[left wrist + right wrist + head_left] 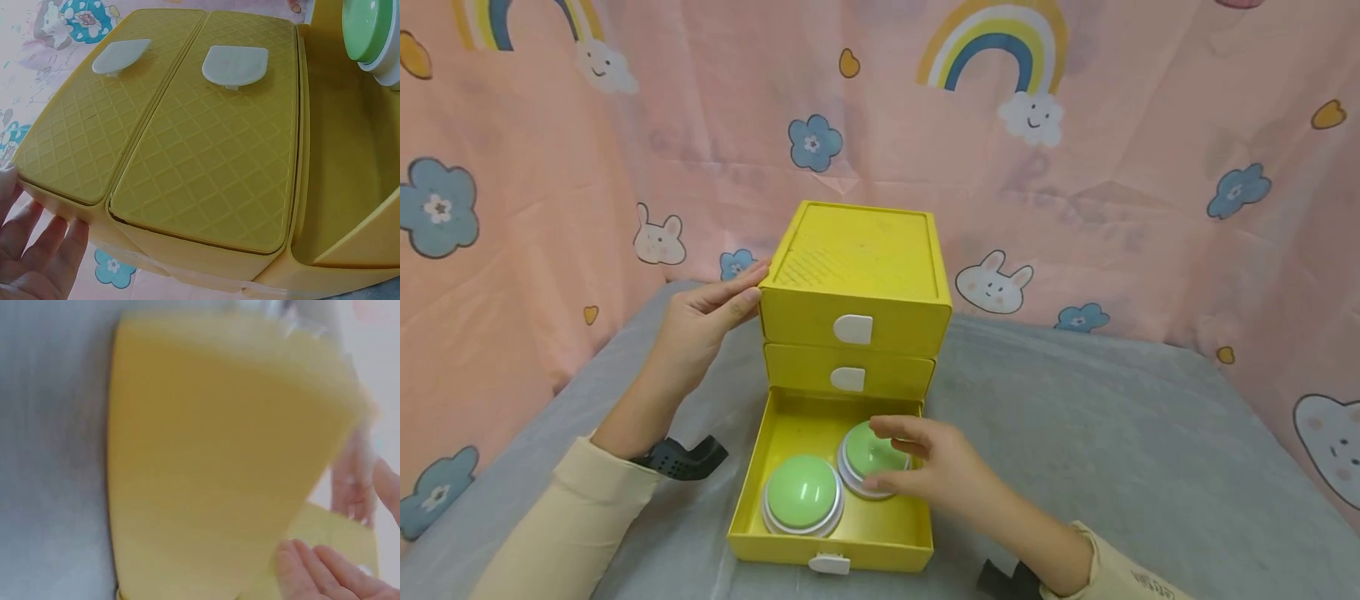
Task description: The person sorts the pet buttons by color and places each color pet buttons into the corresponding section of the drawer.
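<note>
A yellow three-drawer cabinet (868, 250) with white pull tabs stands on the grey cloth, its bottom drawer (801, 417) pulled out. Inside that drawer sit two green domed push buttons with white bases: one button (802, 492) at the front left, the other button (867, 450) farther back on the right. My left hand (703, 321) rests straight fingers against the cabinet's upper left side, also seen in the left wrist view. Over the right-hand button hovers my right hand (951, 471), thumb and fingers parted and partly hiding the dome.
The upper two drawers, with their white tabs (853, 329), are pushed in. Grey cloth (1075, 417) covers the table. A pink printed curtain (722, 125) hangs behind and at both sides. Black straps with camera mounts (681, 458) sit at the wrists.
</note>
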